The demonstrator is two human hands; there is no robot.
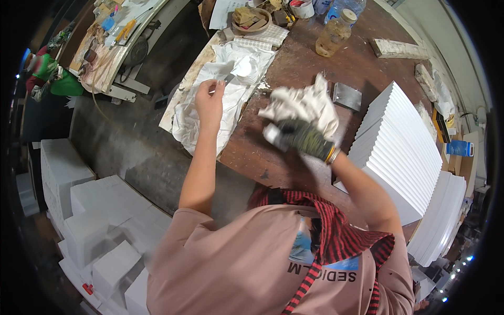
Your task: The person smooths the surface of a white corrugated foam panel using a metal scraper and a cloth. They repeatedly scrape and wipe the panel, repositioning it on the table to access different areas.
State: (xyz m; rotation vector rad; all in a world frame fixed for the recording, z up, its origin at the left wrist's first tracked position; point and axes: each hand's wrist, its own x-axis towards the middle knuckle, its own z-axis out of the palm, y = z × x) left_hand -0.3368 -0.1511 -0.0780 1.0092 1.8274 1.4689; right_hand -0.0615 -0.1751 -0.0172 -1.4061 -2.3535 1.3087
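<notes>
My bare left hand [209, 100] is raised over a white cloth [197, 118] at the table's left side. Its fingers pinch a small, thin grey blade-like piece [229, 78]. Just beyond that piece, white round discs [244, 69] lie on the cloth. On my right hand [304, 137] is a dark green camouflage glove with something white around a fingertip. That hand grips a crumpled off-white rag [310, 105] above the brown tabletop [252, 142], and both are smeared by motion. Beside the rag lies a flat grey metal block [347, 97].
A large stack of white ridged blocks [399, 152] stands on the right. Toward the back are a jar of yellowish liquid [336, 34], a round bowl [252, 22] and a whitish bar [399, 49]. White boxes [105, 199] fill the lower left, below another worktable [107, 52].
</notes>
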